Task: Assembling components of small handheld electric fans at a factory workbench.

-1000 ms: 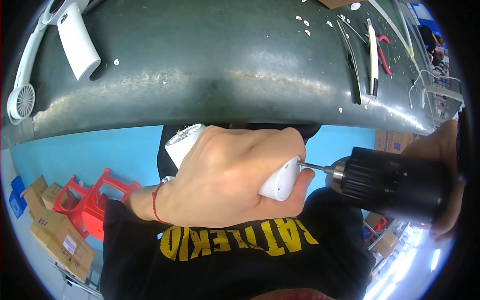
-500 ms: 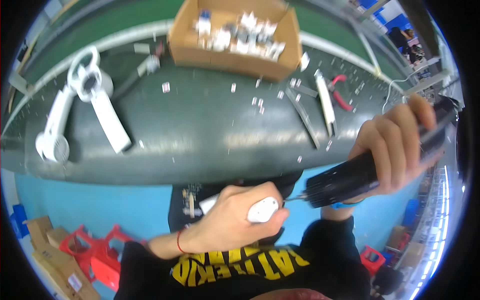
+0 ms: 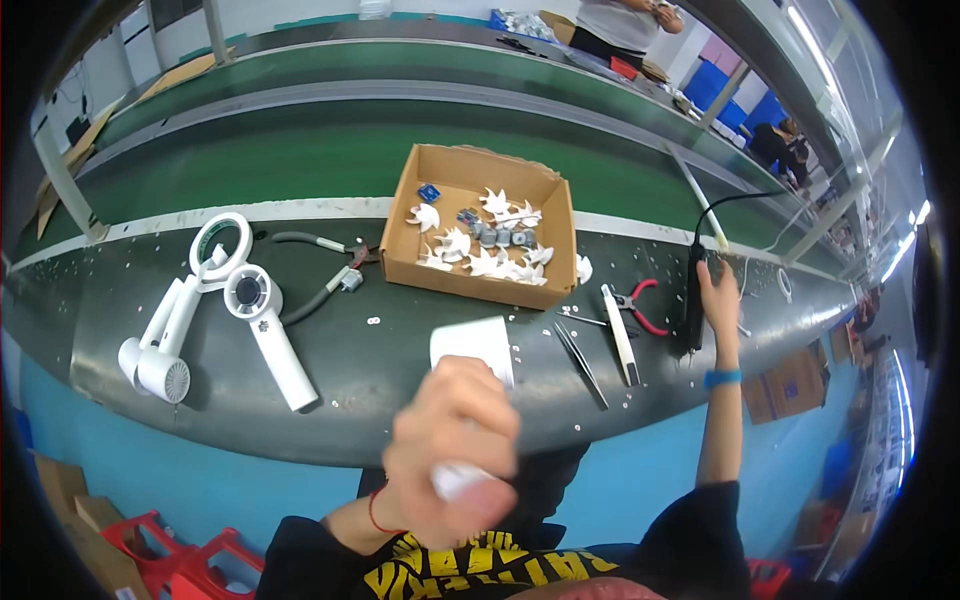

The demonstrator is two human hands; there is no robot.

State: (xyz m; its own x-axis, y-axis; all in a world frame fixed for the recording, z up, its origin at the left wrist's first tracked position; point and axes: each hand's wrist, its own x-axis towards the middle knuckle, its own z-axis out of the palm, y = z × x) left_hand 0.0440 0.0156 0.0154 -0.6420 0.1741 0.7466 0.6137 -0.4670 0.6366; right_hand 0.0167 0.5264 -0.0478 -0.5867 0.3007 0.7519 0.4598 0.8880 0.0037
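- Left hand: fist closed around a white part, at the near edge of the bench; fist and part are blurred, and the fist hides the part's middle.
- Right hand: fingers against the black driver; whether they clamp it, I cannot tell.
- Half a second ago the driver's tip was just beside the part; now the driver is right, well apart.
- Between the hands: tweezers, red-handled pliers.
- Far middle: box of white impellers.
- Left: grey-handled cutters, white fan.
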